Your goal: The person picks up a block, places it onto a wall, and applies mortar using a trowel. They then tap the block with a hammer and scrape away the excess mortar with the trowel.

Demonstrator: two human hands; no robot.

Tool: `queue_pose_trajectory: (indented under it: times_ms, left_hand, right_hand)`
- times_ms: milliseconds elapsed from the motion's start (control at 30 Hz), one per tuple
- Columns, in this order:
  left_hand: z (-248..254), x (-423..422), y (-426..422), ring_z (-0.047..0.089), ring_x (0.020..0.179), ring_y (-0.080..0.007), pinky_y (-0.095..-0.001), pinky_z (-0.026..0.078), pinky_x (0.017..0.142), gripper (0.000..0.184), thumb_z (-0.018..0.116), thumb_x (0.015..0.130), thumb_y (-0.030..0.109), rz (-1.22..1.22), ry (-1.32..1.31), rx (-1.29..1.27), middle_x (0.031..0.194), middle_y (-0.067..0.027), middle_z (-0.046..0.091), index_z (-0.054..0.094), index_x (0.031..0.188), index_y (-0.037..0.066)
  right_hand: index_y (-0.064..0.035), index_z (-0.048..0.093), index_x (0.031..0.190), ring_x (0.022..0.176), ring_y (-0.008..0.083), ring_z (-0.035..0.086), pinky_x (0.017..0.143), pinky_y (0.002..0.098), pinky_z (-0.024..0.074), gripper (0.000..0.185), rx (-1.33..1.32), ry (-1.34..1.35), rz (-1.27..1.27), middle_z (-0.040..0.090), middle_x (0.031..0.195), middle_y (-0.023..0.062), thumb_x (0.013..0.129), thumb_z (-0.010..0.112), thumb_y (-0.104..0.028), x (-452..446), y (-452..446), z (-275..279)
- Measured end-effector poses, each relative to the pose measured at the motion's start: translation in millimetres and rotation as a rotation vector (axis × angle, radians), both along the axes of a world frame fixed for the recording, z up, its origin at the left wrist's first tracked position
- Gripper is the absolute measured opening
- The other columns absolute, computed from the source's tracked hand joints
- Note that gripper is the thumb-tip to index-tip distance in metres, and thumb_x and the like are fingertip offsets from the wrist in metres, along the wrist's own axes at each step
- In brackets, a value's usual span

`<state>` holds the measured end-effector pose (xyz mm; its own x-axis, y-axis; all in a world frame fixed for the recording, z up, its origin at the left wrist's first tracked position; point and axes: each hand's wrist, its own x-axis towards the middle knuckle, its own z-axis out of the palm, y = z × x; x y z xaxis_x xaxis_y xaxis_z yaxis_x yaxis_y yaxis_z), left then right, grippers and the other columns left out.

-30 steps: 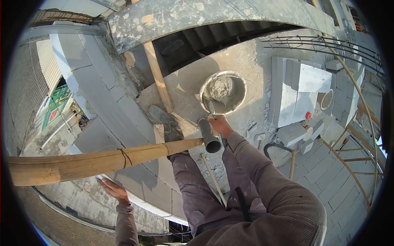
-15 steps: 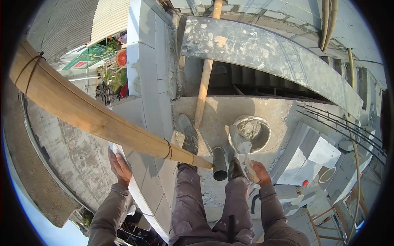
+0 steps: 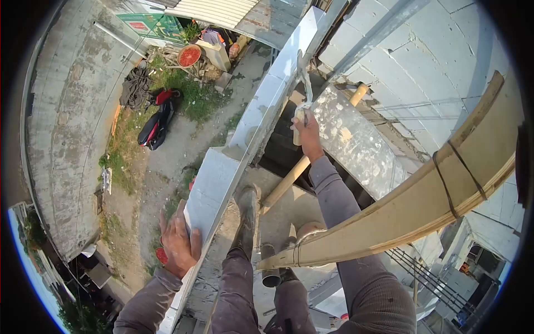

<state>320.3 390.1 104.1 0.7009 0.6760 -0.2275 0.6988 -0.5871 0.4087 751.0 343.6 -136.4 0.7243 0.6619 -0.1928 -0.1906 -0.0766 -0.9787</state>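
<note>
My right hand (image 3: 309,133) is closed round the pale handle of a trowel (image 3: 305,83). The blade, seen nearly edge-on and smeared with grey mortar, is up against the inner side of the block wall (image 3: 214,181). This wall of pale blocks runs diagonally from lower left to top, with a step where one block stands out. My left hand (image 3: 179,245) lies on the wall's outer edge lower down, its fingers stretched out and holding nothing. Below my right arm, a bucket (image 3: 309,228) is mostly hidden behind a bamboo pole (image 3: 389,225).
The pole, tied with dark wire, crosses close in front of me. A short dark pipe (image 3: 271,277) stands by my boots. A spattered board (image 3: 356,139) spans a dark opening, near a wooden pole (image 3: 286,183). Steel bars (image 3: 428,275) lie right. A scooter (image 3: 157,125) stands far below, outside the wall.
My right hand has carried the trowel from beside the bucket up and forward to the wall. My view has turned left, and my left hand now shows spread fingers on the wall's edge.
</note>
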Motion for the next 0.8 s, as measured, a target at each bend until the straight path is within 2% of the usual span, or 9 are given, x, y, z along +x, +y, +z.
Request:
queue_pose_trajectory:
  times_ms: [67, 100, 233, 300, 400, 467, 533, 600, 800]
  left_hand:
    - [-5.4, -1.5, 5.3, 0.059, 0.121, -0.0459, -0.0671, 0.019, 0.12, 0.066, 0.047, 0.1, 0.03, -0.011, -0.068, -0.001, 0.14, -0.0309, 0.054, 0.033, 0.151, -0.011]
    - [-4.8, -2.8, 7.3, 0.059, 0.122, -0.0456, -0.0675, 0.018, 0.12, 0.068, 0.047, 0.1, 0.031, -0.037, -0.067, 0.028, 0.141, -0.0305, 0.053, 0.032, 0.151, -0.011]
    - [-10.9, -5.6, 11.5, 0.056, 0.127, -0.0452, -0.0676, 0.017, 0.12, 0.072, 0.044, 0.101, 0.038, -0.05, -0.046, 0.024, 0.139, -0.0308, 0.054, 0.033, 0.151, -0.012]
    - [-8.7, -1.4, 14.0, 0.056, 0.127, -0.0454, -0.0676, 0.017, 0.12, 0.072, 0.042, 0.101, 0.04, -0.024, -0.039, -0.024, 0.139, -0.0313, 0.054, 0.033, 0.151, -0.012]
    - [-8.7, -0.5, 15.7, 0.056, 0.127, -0.0458, -0.0669, 0.017, 0.121, 0.074, 0.042, 0.101, 0.041, -0.027, -0.048, -0.038, 0.138, -0.0312, 0.055, 0.034, 0.151, -0.012]
    - [-9.6, -1.9, 14.5, 0.056, 0.127, -0.0459, -0.0669, 0.017, 0.121, 0.074, 0.043, 0.099, 0.039, -0.028, -0.046, -0.03, 0.139, -0.0302, 0.055, 0.033, 0.151, -0.012]
    - [-13.1, -4.1, 12.7, 0.056, 0.127, -0.0456, -0.0665, 0.017, 0.121, 0.075, 0.044, 0.098, 0.039, -0.025, -0.049, -0.02, 0.14, -0.0294, 0.055, 0.033, 0.152, -0.011]
    - [-13.8, -5.2, 12.8, 0.056, 0.127, -0.0454, -0.0661, 0.017, 0.121, 0.075, 0.046, 0.098, 0.039, -0.02, -0.054, -0.005, 0.14, -0.0286, 0.055, 0.032, 0.152, -0.011]
    - [-15.3, -5.8, 11.8, 0.057, 0.127, -0.0439, -0.0656, 0.018, 0.121, 0.077, 0.049, 0.096, 0.04, -0.016, -0.052, 0.001, 0.142, -0.0275, 0.054, 0.032, 0.152, -0.01]
  right_hand:
    - [-0.0001, 0.055, 0.13, 0.095, 0.0172, 0.063, 0.084, 0.0335, 0.0534, 0.036, -0.046, -0.159, -0.016, 0.066, 0.11, 0.0079, 0.095, 0.066, -0.002, 36.4, 45.7, -26.2]
    - [-0.0005, 0.055, 0.128, 0.097, 0.0194, 0.063, 0.086, 0.0346, 0.0526, 0.036, -0.126, -0.164, -0.017, 0.066, 0.11, 0.0094, 0.094, 0.068, -0.003, 42.3, 60.6, -2.1]
    - [-0.001, 0.054, 0.127, 0.099, 0.0261, 0.067, 0.087, 0.0385, 0.0523, 0.037, -0.215, -0.372, 0.003, 0.068, 0.111, 0.0154, 0.093, 0.069, -0.004, 85.5, 82.5, -44.1]
    - [-0.0023, 0.053, 0.128, 0.101, 0.0362, 0.069, 0.087, 0.0425, 0.0516, 0.04, -0.276, -0.666, -0.006, 0.068, 0.111, 0.0213, 0.092, 0.069, -0.005, 91.9, 82.0, -54.6]
    - [-0.0036, 0.053, 0.13, 0.107, 0.0435, 0.066, 0.089, 0.0445, 0.0511, 0.042, -0.333, -0.641, 0.063, 0.067, 0.114, 0.0245, 0.091, 0.068, -0.004, 76.7, 56.6, -55.1]
    - [-0.0045, 0.054, 0.132, 0.108, 0.0437, 0.066, 0.091, 0.0444, 0.0506, 0.044, -0.337, -0.561, 0.103, 0.067, 0.116, 0.0242, 0.09, 0.069, -0.003, 72.2, 35.2, -69.8]
    - [-0.0053, 0.056, 0.133, 0.107, 0.0443, 0.065, 0.091, 0.0446, 0.0509, 0.046, -0.31, -0.765, 0.117, 0.066, 0.116, 0.0246, 0.089, 0.07, -0.002, 57.8, 8.7, -68.8]
    - [-0.005, 0.056, 0.135, 0.107, 0.0454, 0.064, 0.092, 0.0458, 0.0505, 0.048, -0.339, -0.674, 0.135, 0.065, 0.116, 0.0237, 0.089, 0.07, -0.002, 46.6, -11.6, -67.0]
    - [-0.0015, 0.056, 0.134, 0.109, 0.0463, 0.058, 0.093, 0.0467, 0.0488, 0.047, -0.329, -0.801, 0.294, 0.062, 0.116, 0.0223, 0.088, 0.067, 0.001, 17.6, -59.0, -47.8]
